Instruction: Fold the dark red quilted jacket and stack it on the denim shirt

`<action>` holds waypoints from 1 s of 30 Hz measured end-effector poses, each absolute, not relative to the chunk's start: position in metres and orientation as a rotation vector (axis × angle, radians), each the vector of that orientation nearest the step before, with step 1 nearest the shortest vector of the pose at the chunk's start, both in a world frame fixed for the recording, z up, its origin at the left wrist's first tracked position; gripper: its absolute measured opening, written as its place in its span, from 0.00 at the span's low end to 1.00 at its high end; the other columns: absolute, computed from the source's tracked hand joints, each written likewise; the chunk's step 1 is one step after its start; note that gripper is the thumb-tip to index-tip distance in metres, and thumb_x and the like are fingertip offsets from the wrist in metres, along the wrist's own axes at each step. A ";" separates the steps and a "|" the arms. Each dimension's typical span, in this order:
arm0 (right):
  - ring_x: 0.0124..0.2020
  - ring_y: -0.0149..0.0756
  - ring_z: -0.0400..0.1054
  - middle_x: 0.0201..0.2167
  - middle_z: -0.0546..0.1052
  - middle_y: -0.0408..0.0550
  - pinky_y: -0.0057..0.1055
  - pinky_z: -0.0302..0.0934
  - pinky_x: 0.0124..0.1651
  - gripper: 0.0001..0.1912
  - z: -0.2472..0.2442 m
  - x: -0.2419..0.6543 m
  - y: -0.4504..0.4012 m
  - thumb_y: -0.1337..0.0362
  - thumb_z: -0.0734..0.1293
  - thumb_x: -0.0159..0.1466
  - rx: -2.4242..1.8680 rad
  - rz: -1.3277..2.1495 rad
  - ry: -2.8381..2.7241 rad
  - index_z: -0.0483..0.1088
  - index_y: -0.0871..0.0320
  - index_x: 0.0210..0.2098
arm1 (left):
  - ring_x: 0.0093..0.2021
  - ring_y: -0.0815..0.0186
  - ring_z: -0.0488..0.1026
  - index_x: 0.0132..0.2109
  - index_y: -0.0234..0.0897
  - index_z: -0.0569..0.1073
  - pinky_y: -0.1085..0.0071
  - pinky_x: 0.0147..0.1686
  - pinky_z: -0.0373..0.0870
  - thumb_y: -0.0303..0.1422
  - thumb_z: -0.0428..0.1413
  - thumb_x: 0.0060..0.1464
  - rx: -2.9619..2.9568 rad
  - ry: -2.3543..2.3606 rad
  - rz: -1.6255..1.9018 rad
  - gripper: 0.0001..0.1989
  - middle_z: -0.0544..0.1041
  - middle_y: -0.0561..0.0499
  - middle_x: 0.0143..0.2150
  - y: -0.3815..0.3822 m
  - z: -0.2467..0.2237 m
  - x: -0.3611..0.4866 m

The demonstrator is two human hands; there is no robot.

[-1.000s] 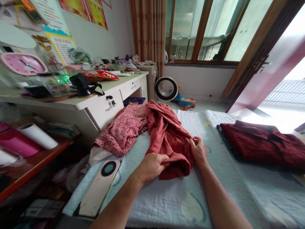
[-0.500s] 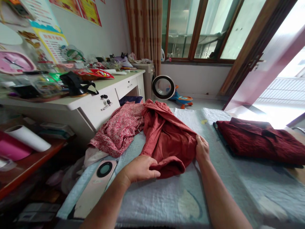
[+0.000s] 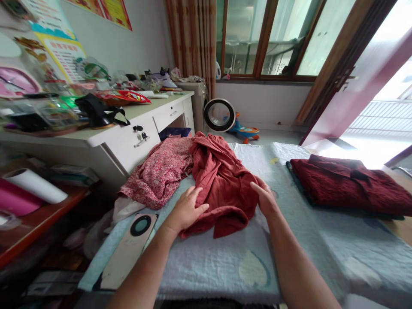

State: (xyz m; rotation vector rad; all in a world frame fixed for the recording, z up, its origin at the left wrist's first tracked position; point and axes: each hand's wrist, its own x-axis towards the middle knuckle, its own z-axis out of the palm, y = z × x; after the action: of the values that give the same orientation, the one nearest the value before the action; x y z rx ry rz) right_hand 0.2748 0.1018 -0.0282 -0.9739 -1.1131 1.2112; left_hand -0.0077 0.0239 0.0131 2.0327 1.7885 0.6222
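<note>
A rust-red garment (image 3: 222, 184) lies rumpled on the pale blue cloth (image 3: 219, 274) over the table, its near edge loosely folded. My left hand (image 3: 186, 209) rests at its left side, thumb and fingers apart. At the right side is my right hand (image 3: 264, 197), thumb raised and spread from the fingers, which are partly hidden along the garment's edge. Beside the red garment, touching it on the left, is a crumpled pink floral garment (image 3: 162, 171).
A dark red folded stack (image 3: 350, 186) lies at the right. A white panel with a round dark ring (image 3: 125, 253) is at the table's left edge. Beyond stand a cluttered white desk (image 3: 122, 150), a round fan-like ring (image 3: 219, 115) and a blue-orange toy (image 3: 246, 131).
Both hands have loosened from the red garment and opened. My left hand moved slightly up, my right slightly left. The garment's near edge has dropped and lies flatter.
</note>
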 end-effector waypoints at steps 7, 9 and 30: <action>0.63 0.46 0.57 0.62 0.66 0.49 0.47 0.47 0.67 0.37 -0.041 0.254 0.099 0.64 0.69 0.52 -1.060 0.979 -1.675 0.63 0.52 0.62 | 0.67 0.48 0.56 0.67 0.31 0.54 0.55 0.64 0.54 0.36 0.62 0.45 1.888 1.696 0.686 0.45 0.59 0.34 0.67 0.022 -0.007 0.009; 0.60 0.43 0.63 0.60 0.68 0.47 0.46 0.55 0.64 0.38 -0.040 0.247 0.095 0.66 0.65 0.54 -0.961 1.175 -1.636 0.58 0.51 0.65 | 0.67 0.49 0.56 0.68 0.32 0.53 0.54 0.65 0.54 0.38 0.62 0.47 1.733 1.605 0.790 0.45 0.59 0.35 0.67 0.022 -0.004 0.018; 0.37 0.37 0.73 0.44 0.77 0.49 0.36 0.70 0.41 0.21 -0.039 0.230 0.084 0.63 0.60 0.62 -1.077 1.044 -1.642 0.68 0.54 0.54 | 0.57 0.59 0.70 0.58 0.35 0.69 0.62 0.59 0.64 0.29 0.54 0.56 1.607 1.406 0.920 0.22 0.74 0.43 0.56 0.061 -0.006 0.045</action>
State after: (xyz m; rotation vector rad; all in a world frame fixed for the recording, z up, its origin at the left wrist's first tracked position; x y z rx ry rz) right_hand 0.2303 0.0842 -0.0393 -1.0771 -1.6420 1.0444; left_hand 0.0446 0.0609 -0.0063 1.6069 1.4061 0.9200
